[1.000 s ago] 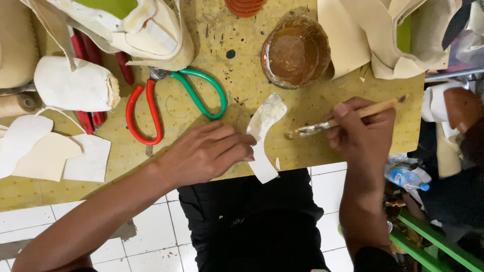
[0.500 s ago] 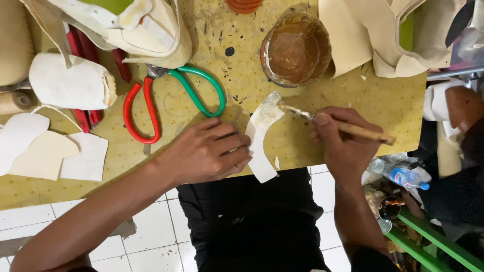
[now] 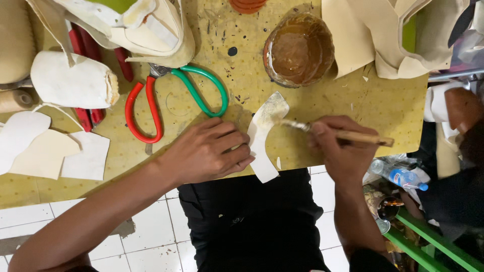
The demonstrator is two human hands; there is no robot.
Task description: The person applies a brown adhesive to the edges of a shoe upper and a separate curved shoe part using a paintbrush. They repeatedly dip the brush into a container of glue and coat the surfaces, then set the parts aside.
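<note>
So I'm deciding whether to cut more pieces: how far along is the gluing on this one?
Partway. The top of the white piece already looks smeared and darker. In hand: the left hand pins it to the board while the right hand runs the brush across its upper part. The lower half looks clean, and other cut pieces lie uncoated at the left.

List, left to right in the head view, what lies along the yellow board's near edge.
Flat cream cut pieces → left hand → curved white piece → brush in the right hand → plastic bottle.
</note>
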